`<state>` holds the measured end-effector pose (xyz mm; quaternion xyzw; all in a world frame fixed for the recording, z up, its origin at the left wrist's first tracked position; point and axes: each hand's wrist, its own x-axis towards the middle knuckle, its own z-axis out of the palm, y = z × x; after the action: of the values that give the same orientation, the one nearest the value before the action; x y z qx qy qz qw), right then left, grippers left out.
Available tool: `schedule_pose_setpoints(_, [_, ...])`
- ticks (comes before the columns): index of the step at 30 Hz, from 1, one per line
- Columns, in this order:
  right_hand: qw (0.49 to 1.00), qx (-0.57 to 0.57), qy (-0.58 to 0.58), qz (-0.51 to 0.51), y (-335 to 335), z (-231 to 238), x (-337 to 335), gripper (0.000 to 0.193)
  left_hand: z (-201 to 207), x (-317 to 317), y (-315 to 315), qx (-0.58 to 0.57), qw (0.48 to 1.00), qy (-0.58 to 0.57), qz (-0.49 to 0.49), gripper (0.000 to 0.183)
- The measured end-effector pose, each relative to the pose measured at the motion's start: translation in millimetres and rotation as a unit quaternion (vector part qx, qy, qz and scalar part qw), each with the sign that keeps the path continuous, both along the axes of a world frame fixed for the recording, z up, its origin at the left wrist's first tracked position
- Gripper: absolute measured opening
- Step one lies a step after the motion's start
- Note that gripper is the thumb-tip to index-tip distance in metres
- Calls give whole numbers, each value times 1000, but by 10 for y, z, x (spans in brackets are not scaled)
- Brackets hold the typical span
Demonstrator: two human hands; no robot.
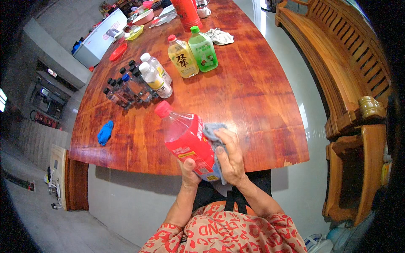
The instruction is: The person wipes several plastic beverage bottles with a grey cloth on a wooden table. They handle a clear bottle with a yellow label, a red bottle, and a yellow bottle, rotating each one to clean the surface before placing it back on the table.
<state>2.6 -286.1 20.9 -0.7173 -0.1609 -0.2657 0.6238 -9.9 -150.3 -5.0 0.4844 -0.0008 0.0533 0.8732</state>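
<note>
A large plastic bottle point(185, 139) with a red cap and a red label is tilted in front of me, over the near edge of the table. My left hand point(190, 172) grips it low down, thumb on the label; the other fingers are hidden behind it. My right hand point(230, 158) is closed on a grey-blue cloth point(214, 131) and presses it against the bottle's right side. Beyond it stand two white-capped bottles point(157, 82) beside a group of small dark-capped clear bottles point(130, 88).
The wooden table point(261, 105) also holds a yellow bottle point(182, 57), a green bottle point(203, 50), a red flask point(185, 14), a pale cloth point(220, 36) and a crumpled blue item point(105, 133). A wooden bench point(333, 63) stands at the right.
</note>
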Motion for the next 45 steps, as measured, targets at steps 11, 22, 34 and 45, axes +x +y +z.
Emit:
schedule_pose_setpoints(11, [996, 83, -15, 9, 39, -70, -98, 34, 242, -40, -35, 39, 999, 12, 24, 95])
schedule_pose_setpoints(22, [693, 623, 296, 210, 56, -362, 192, 31, 84, -154, -93, -54, 998, -20, 9, 96])
schedule_pose_setpoints(34, [838, 503, 207, 46, 41, -67, 192, 26, 339, -56, -332, 95, 976, -79, 182, 81])
schedule_pose_setpoints(45, [742, 610, 244, 131, 378, 57, -299, 41, 74, 67, -190, 11, 989, -16, 149, 61])
